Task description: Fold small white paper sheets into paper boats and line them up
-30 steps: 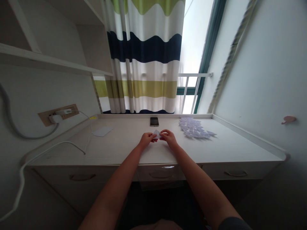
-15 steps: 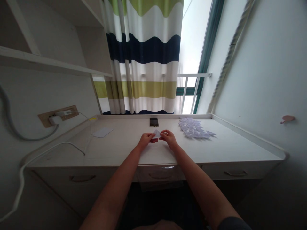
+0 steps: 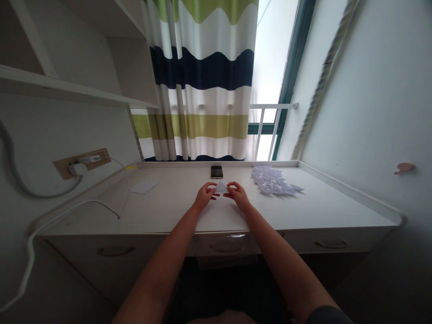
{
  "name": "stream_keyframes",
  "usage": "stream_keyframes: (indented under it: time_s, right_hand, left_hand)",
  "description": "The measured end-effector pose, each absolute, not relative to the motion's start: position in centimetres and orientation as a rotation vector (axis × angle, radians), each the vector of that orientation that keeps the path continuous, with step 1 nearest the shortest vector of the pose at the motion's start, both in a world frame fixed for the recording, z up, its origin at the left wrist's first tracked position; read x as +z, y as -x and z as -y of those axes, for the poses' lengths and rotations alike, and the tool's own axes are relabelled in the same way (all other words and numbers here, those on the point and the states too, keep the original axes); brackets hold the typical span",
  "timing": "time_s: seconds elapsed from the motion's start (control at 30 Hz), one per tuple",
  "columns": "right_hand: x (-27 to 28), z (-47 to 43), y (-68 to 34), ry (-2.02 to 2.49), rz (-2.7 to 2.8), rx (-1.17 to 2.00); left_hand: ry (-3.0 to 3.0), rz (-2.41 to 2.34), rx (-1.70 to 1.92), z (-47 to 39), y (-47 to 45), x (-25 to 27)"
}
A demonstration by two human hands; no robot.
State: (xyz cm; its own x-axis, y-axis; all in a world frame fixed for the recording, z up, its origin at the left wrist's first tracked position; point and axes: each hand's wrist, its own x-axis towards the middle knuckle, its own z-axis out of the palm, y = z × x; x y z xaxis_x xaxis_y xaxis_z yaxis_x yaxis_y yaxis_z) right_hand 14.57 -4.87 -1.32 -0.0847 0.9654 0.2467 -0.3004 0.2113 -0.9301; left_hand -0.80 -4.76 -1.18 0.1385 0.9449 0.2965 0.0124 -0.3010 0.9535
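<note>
Left hand (image 3: 204,196): pinched on the left end of the folded paper (image 3: 221,187), thumb nearest the wearer's view.
Right hand (image 3: 237,195): same grip, right end; both hands clamped on the one piece.
Folded paper: between the hands, over the middle of the counter (image 3: 175,216), near side of the phone (image 3: 217,172). Triangular, peak pointing away, crease line down the middle.
Fold step: my read, mid-fold, shaping or pressing the lower edge.
Next move: probably calls for even finger pressure along that edge, both ends held square so the crease doesn't skew.
Paper pile (image 3: 270,181): right of the hands, well apart; many pointed white pieces overlapping, can't count them.
Flat paper (image 3: 144,186): off to the left, looks unfolded; number of sheets unclear.
Hard to see: paper ends sit behind fingers, underside hidden. Can't tell if it touches the counter. Layers too small to make out.
</note>
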Motion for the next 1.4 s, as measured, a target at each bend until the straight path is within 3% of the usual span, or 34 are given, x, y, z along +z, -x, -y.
stream_keyframes:
  time_s: [0.53,1.0,1.4]
  right_hand:
    - [-1.9,4.2,-14.6,0.848,1.443,0.966]
    - [-1.8,4.4,-14.7,0.862,1.390,0.952]
    - [-2.4,3.8,-15.0,1.003,1.542,0.602]
  left_hand:
    - [-1.653,-0.999,1.364,5.1,0.7,-0.9]
    - [-1.584,-1.008,1.369,5.0,0.9,-0.8]
    - [-1.615,-1.041,1.388,4.4,0.9,-1.4]
